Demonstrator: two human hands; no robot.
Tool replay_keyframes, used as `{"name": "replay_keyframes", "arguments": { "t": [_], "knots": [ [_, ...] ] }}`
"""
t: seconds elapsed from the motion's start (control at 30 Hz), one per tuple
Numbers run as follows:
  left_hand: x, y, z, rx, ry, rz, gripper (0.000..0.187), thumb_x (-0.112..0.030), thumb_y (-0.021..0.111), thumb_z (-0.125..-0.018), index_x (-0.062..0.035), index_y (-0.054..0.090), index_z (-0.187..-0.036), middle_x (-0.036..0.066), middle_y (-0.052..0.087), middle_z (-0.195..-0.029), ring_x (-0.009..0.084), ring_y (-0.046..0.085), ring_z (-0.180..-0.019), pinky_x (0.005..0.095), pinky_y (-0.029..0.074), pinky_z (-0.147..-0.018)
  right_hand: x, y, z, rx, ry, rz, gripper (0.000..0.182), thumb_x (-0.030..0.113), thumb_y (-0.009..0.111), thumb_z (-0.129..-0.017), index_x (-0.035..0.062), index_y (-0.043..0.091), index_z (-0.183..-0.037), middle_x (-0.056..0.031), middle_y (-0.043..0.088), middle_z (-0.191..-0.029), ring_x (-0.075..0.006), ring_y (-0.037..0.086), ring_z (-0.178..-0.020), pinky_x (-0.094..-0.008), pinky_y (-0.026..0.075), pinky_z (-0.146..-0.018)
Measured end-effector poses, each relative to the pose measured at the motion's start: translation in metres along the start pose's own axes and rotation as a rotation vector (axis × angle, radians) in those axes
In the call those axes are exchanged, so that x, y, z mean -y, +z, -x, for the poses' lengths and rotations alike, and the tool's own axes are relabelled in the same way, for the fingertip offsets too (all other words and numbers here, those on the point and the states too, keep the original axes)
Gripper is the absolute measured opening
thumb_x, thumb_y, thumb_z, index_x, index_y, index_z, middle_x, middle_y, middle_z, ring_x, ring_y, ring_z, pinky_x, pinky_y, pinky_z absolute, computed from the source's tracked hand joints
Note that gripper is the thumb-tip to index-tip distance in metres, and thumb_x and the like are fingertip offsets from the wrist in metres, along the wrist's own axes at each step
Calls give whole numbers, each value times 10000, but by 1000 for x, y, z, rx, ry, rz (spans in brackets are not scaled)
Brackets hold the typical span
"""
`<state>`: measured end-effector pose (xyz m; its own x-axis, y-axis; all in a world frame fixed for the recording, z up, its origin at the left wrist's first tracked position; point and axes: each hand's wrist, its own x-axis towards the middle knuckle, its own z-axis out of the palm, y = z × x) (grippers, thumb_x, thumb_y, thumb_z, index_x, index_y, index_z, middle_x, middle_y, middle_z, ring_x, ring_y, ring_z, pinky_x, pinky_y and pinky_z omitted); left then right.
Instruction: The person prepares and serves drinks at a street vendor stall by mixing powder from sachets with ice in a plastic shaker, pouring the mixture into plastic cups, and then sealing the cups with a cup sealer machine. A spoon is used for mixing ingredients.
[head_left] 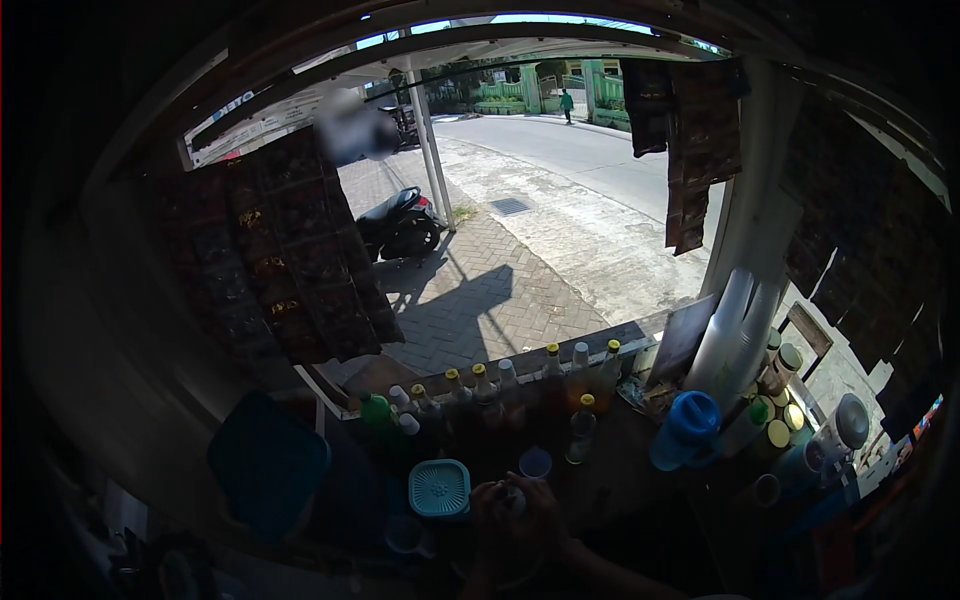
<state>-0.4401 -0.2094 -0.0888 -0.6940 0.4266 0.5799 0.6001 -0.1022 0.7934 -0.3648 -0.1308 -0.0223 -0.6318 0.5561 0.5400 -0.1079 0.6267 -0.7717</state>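
Note:
My left hand (489,518) and my right hand (542,522) are close together at the bottom middle, in deep shadow. Their fingers curl in around a small pale thing (515,500), too dark to name. Just beyond them stands a small translucent cup (535,462). A square teal container with a ribbed lid (439,486) is beside my left hand. Lower left of it is a clear plastic cup (405,536). Farther off, a bottle with a yellow cap (581,432) stands upright.
Several capped bottles (487,395) line the counter's far edge. To the right are a blue pitcher (688,430), stacked clear cups (733,335) and jars (780,365). Sachet strips (270,250) hang on both sides. Outside are a motorcycle (403,225) and a person (567,105).

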Motion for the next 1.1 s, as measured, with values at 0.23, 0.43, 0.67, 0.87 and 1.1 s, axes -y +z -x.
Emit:
{"name": "replay_keyframes", "arguments": {
  "t": [0.23, 0.43, 0.67, 0.87, 1.1],
  "knots": [
    [-32, -5, -15, 72, 160, -311, 345, -69, 594, -818, -37, 477, -1141, 155, 483, -1119, 314, 502, -1059, 405, 434, -899, -4, 2, 1, 11, -28, 13, 453, 159, 689, -760, 18, 576, -1175, -169, 621, -1002, -306, 591, -945, -395, 481, -821],
    [-14, -5, -9, 45, 108, -255, 316, -104, 587, -827, -36, 486, -1118, 146, 492, -1121, 309, 495, -1081, 406, 428, -911, -11, 5, 4, 17, 0, 7, 407, 119, 661, -753, 17, 595, -1141, -166, 617, -1013, -310, 589, -961, -394, 487, -831],
    [-12, -2, -8, 19, 128, -240, 314, -142, 604, -845, -34, 493, -1118, 140, 501, -1107, 284, 509, -1070, 379, 443, -904, -13, 3, 1, 46, 68, 44, 464, 58, 656, -716, 41, 588, -1174, -143, 620, -1030, -300, 573, -993, -388, 472, -865],
    [-11, -1, -2, -40, -124, -50, 410, -179, 663, -818, -9, 469, -1138, 144, 493, -1102, 284, 520, -1045, 388, 445, -895, -20, 6, -6, 166, -8, -242, 495, 31, 619, -729, 45, 567, -1220, -122, 598, -1099, -291, 561, -1029, -394, 464, -886],
    [-3, -1, 3, -34, -169, -172, 529, -228, 695, -805, 8, 433, -1199, 161, 504, -1114, 292, 532, -1045, 375, 439, -913, -20, 11, -13, 210, -73, 78, 453, 94, 659, -682, 53, 597, -1129, -101, 573, -943, -274, 556, -890, -364, 474, -785]
  ]
}}
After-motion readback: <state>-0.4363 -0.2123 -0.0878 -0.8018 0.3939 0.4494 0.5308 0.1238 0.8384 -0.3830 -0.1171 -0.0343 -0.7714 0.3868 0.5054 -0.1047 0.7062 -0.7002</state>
